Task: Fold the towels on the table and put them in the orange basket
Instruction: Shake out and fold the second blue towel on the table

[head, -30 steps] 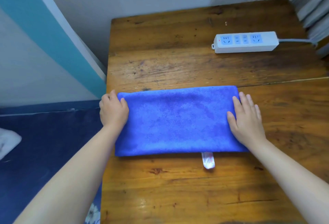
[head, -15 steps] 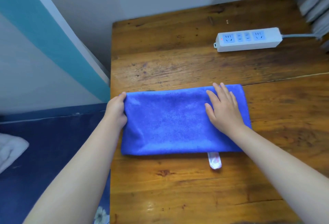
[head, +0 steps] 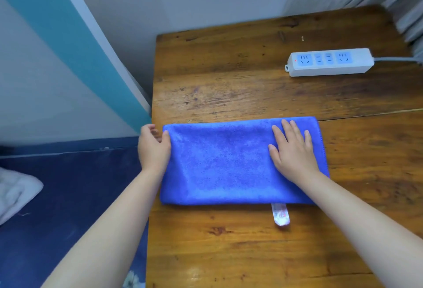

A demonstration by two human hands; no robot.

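The folded blue microfibre towel (head: 229,161) lies near the wooden tabletop's (head: 229,86) left edge, long axis left-right. The left hand (head: 153,148) pinches its left end; the right hand (head: 294,150) presses flat, open, near its right end.

one towel (head: 224,161), one power strip (head: 329,62), two hands

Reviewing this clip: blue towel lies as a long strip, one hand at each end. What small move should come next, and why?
Probably the left hand should lift the short end it pinches and carry it over toward the right hand. The blue towel lies as a long flat strip on the table, too long to count as folded, and the right hand lies flat on the other end, anchoring it. No basket is in view.
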